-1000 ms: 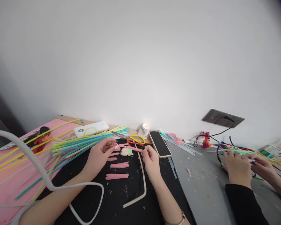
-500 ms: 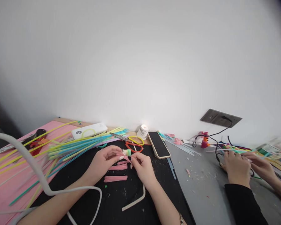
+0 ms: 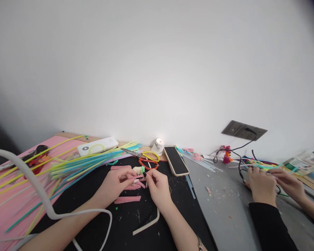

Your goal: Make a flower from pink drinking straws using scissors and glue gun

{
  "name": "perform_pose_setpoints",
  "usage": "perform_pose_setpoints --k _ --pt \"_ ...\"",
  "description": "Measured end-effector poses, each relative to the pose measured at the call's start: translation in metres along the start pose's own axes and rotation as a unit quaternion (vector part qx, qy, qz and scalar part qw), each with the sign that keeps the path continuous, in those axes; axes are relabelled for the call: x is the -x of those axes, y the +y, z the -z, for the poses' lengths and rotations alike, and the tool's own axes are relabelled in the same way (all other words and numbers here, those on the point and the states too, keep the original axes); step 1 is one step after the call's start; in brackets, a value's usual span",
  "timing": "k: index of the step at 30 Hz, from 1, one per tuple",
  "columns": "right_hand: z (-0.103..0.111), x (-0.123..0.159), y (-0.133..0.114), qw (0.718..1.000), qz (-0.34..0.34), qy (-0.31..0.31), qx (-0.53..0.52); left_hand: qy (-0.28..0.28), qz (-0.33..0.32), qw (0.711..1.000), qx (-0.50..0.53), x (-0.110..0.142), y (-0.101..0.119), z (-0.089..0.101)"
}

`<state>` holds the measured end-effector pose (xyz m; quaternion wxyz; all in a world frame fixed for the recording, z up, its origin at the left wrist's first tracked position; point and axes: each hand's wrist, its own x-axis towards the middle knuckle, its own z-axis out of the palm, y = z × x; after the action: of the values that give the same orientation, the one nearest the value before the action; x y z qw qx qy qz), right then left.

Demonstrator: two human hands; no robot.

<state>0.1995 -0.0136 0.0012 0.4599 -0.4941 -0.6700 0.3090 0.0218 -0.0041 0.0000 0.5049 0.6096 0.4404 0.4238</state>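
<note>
At the middle of the black mat (image 3: 136,223), toward its far edge, our left hand (image 3: 115,184) and right hand (image 3: 158,186) pinch one pink strip (image 3: 137,178) between fingertips; we should grip it firmly beside the small pale bundle (image 3: 139,170).

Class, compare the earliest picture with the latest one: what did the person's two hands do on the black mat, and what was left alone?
The left hand and right hand, first apart, came together over the mat. The small pale roll that lay between them was picked up and is now pinched at their fingertips with a pink strip. The scissors, phone, candle and straw bundle stayed put.
</note>
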Motion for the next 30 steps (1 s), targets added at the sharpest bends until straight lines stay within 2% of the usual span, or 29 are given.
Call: perform_pose_setpoints --k 5,9,11,13,16,22,30 --pt "0.0025 0.0 -0.0027 1.0 0.005 0.027 -0.001 -0.036 0.021 0.996 0.073 0.0006 -0.0009 -0.0022" --pt "0.0024 -0.0016 0.0005 0.999 -0.01 0.035 -0.025 -0.03 0.05 0.995 0.084 0.0006 0.0011 -0.0017" --pt "0.0012 -0.0026 0.0024 0.998 -0.027 0.016 -0.062 -0.017 0.046 0.997 0.067 0.0001 0.0025 -0.0006" --pt "0.0 -0.0034 0.0035 0.995 -0.046 -0.029 -0.088 -0.002 0.024 0.999 0.038 -0.0009 0.0029 0.0009" --pt "-0.0008 -0.0038 0.0034 0.993 -0.054 -0.074 -0.074 0.008 0.004 1.0 0.019 -0.0028 0.0021 0.0026" --pt "-0.0004 -0.0026 0.0041 0.999 -0.004 -0.035 -0.031 0.008 0.026 0.998 0.05 -0.0045 0.0 0.0011" --pt "-0.004 0.0038 0.0063 0.998 0.033 -0.052 -0.012 -0.015 0.06 0.995 0.076 -0.0027 -0.0018 -0.0031"
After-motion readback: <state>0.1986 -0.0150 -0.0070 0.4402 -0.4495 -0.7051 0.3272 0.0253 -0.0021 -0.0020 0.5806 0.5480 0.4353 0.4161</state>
